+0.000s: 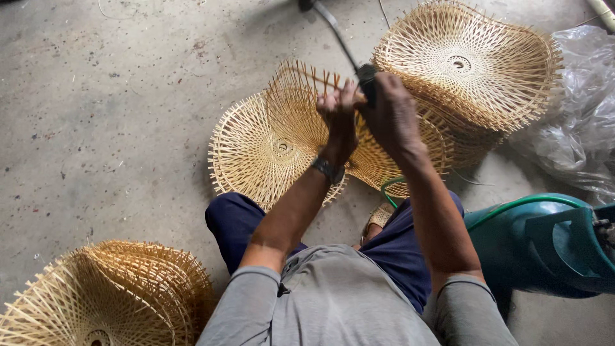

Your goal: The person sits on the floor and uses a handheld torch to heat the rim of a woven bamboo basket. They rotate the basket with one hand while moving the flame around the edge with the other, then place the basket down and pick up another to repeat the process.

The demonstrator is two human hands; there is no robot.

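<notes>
My left hand (337, 112) grips the upturned rim of a woven bamboo basket (272, 144) that rests on the concrete floor in front of my knees. A watch sits on that wrist. My right hand (389, 109) is closed around the dark handle of a torch-like tool (366, 78), whose thin black tube runs up toward the top edge of the view. The tool's handle sits right beside the basket's loose bamboo strips, close to the fingers of my left hand.
A stack of similar bamboo baskets (471, 70) stands at the upper right. Another basket stack (109, 298) lies at the lower left. A teal gas cylinder (544, 247) with a green hose (512, 206) is at my right. Crumpled clear plastic (586, 109) lies at the far right.
</notes>
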